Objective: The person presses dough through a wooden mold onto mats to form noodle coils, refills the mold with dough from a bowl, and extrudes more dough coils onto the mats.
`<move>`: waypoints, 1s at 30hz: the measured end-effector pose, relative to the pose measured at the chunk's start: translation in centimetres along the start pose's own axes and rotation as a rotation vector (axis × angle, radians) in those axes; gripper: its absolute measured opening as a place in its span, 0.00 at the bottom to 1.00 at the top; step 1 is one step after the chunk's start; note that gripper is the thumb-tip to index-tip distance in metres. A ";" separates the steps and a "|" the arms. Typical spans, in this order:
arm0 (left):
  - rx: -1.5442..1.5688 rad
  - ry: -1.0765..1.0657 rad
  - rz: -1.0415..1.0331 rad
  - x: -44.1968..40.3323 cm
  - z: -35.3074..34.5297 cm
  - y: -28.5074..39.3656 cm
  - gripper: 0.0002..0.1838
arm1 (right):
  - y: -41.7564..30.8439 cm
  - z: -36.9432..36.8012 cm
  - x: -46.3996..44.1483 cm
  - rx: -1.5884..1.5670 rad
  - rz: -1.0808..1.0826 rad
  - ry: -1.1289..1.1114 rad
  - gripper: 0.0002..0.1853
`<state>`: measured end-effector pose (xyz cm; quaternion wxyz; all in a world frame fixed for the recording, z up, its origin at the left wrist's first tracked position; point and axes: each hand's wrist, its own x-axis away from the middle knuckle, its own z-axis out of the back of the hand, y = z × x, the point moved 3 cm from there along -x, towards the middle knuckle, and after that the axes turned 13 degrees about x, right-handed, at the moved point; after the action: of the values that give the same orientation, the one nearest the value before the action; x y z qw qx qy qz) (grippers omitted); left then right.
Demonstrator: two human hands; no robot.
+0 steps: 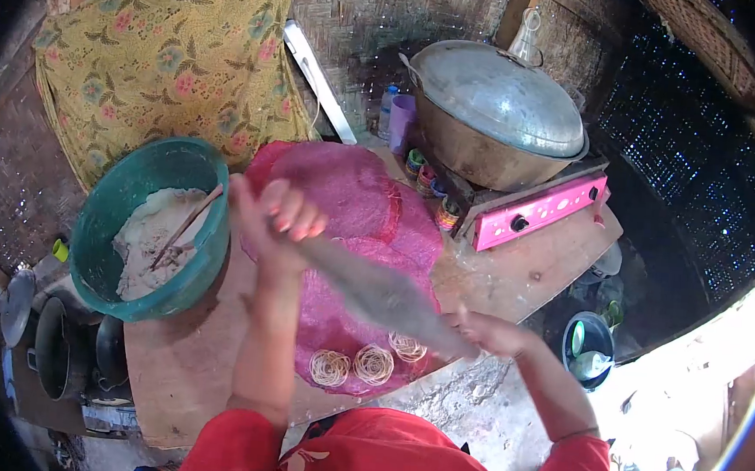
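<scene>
The grey object (378,295) was long and badly blurred, its material impossible to make out, broad through the middle and narrower toward both ends. It slanted above the pink mesh (346,181), higher at the left, lower toward the counter's (514,284) edge.

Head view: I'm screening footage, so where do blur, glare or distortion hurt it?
Head view: motion blur smears the long grey object and left hand; light washes out the floor at right; the pot lid shines; edges curve into black, fisheye-like.

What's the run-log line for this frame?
left hand: gripping grey tool | right hand: at its other end | three nests: on pink mat
</scene>
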<state>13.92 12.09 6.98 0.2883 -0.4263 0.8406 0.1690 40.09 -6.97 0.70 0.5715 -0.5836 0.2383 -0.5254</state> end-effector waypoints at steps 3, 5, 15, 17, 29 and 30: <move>0.062 0.231 -0.050 -2.6 5.4 -3.5 0.35 | -0.1 1.8 0.8 -0.063 -0.291 -0.163 0.42; -0.091 0.747 -0.231 -3.0 9.2 -4.9 0.33 | 1.2 3.5 0.5 -0.064 -0.288 -0.162 0.41; -0.087 -0.012 -0.158 -3.5 2.3 1.9 0.29 | 12.7 1.8 -7.1 0.616 0.405 0.466 0.17; -0.132 -0.014 -0.173 -3.5 -0.8 2.7 0.29 | 9.9 -1.7 -7.3 0.911 0.345 0.484 0.16; -0.203 0.066 -0.225 -1.1 -3.4 3.9 0.34 | 15.4 -2.6 -12.5 1.055 0.029 0.472 0.20; -0.203 0.064 -0.228 -0.9 -3.4 4.0 0.34 | 15.5 -2.3 -12.2 1.088 0.100 0.523 0.21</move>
<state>9.94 13.16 10.35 0.2341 -0.5511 0.7741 0.2056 38.95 -0.80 -18.22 0.7345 -0.0472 0.0951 -0.6703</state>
